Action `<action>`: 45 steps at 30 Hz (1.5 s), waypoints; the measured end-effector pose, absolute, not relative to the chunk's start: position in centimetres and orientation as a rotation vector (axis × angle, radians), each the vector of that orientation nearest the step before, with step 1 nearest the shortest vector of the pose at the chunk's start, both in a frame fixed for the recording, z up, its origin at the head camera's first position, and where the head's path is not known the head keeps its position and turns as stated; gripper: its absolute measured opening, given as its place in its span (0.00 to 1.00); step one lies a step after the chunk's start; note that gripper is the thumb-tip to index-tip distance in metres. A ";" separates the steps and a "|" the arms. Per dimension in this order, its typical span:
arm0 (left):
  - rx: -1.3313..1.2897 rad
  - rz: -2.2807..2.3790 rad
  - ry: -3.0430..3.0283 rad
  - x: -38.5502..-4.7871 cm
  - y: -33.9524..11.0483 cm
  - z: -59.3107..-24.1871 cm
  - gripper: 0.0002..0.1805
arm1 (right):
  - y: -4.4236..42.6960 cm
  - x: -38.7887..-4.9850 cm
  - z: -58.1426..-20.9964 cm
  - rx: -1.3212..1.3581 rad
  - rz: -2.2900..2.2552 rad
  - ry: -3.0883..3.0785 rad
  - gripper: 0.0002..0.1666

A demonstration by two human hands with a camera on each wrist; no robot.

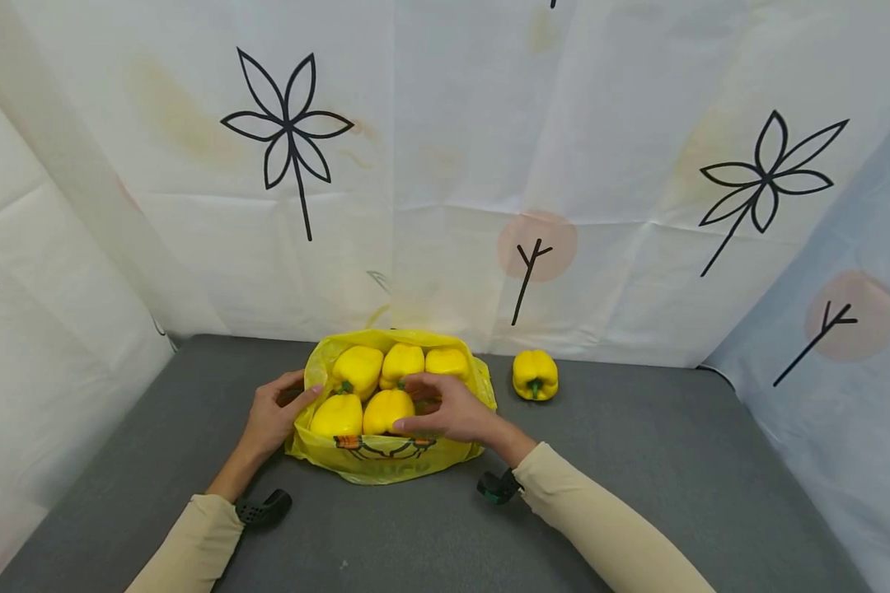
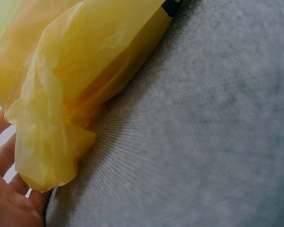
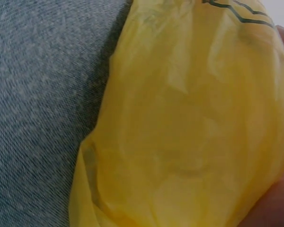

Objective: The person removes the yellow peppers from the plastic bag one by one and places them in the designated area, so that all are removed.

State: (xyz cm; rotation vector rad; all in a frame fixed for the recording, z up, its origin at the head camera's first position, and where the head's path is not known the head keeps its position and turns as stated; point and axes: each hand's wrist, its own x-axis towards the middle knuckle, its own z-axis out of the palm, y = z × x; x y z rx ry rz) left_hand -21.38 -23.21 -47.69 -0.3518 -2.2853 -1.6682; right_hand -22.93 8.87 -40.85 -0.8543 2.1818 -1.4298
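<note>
Table, dark grey, under all items listed below (image 1: 638, 486). Left sleeve, beige, at the near edge (image 1: 189, 543); right sleeve, same colour, to the right (image 1: 608, 527). Left wrist device, black (image 1: 264, 509); right wrist device, likewise black (image 1: 498, 487).

Left hand (image 1: 270, 416): at the left side of the bag, thumb over the rim, other fingers against the outer face, edge of the film held lightly between. Right hand (image 1: 456, 410): reaching over the bag's near right rim, fingers bent, well parted from the thumb, beside the front right pepper (image 1: 388, 412); grip on any pepper: cannot tell.

Yellow plastic bag, thin, creased, mouth upward, dark and orange print on the near face (image 1: 393, 471). Contents in view: front left pepper (image 1: 337, 416), front right pepper, then a back row of back left pepper (image 1: 359, 366), back middle pepper (image 1: 402, 361) and back right pepper (image 1: 447, 362); all yellow.

Loose pepper, yellow, green stem towards the near side, on the table just right of the bag (image 1: 535, 371). Backdrop, white cloth, folded creases, behind the table (image 1: 445, 165); printed with black flower outlines (image 1: 288, 125) and a pale pink disc (image 1: 552, 268).
</note>
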 end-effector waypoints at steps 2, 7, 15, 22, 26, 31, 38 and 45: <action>-0.352 -1.667 -2.286 -21.4 -23.2 -47.7 0.21 | 8.7 -22.9 -41.0 -0.864 -1.415 2.187 0.42; -0.361 -1.673 -2.277 -21.3 -23.2 -47.5 0.20 | 8.4 -23.0 -41.4 -0.860 -1.386 2.210 0.42; -0.355 -1.674 -2.277 -21.3 -23.2 -47.5 0.20 | 8.0 -23.0 -41.6 -0.842 -1.311 2.245 0.45; -0.340 -1.657 -2.303 -21.4 -23.2 -47.7 0.21 | 7.7 -22.9 -41.7 -0.816 -1.311 2.210 0.45; -0.345 -1.657 -2.300 -21.4 -23.2 -47.7 0.21 | 7.5 -22.9 -41.9 -0.820 -1.313 2.205 0.44; -0.334 -1.654 -2.304 -21.4 -23.2 -47.7 0.21 | 7.4 -22.9 -42.0 -0.827 -1.299 2.225 0.44; -0.333 -1.655 -2.305 -21.4 -23.2 -47.8 0.21 | 7.4 -22.8 -42.0 -0.817 -1.323 2.232 0.43; -0.345 -1.656 -2.295 -21.4 -23.2 -47.8 0.20 | 7.7 -22.6 -41.4 -0.786 -1.379 2.234 0.44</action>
